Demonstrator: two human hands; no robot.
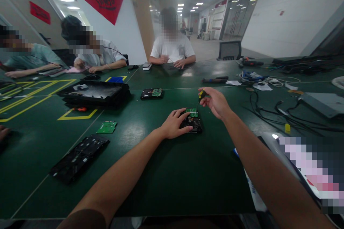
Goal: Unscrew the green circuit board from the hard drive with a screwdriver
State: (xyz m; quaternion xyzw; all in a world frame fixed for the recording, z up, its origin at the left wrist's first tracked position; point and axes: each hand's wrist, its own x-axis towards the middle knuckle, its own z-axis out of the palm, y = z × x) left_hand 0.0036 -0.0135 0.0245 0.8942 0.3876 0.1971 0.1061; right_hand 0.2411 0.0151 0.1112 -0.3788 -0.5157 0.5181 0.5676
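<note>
The left hand [174, 124] lies flat with spread fingers on the near-left of the hard drive [192, 121] on the desk [172, 179], while the right hand [215, 102], closed around a yellow-handled screwdriver [201, 95], hangs just beyond the drive's far-right corner.

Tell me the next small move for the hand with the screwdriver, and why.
Probably lower the screwdriver tip onto the hard drive. The right hand holds it just above the drive's green board, not yet touching, while the left hand rests on the drive.
</note>
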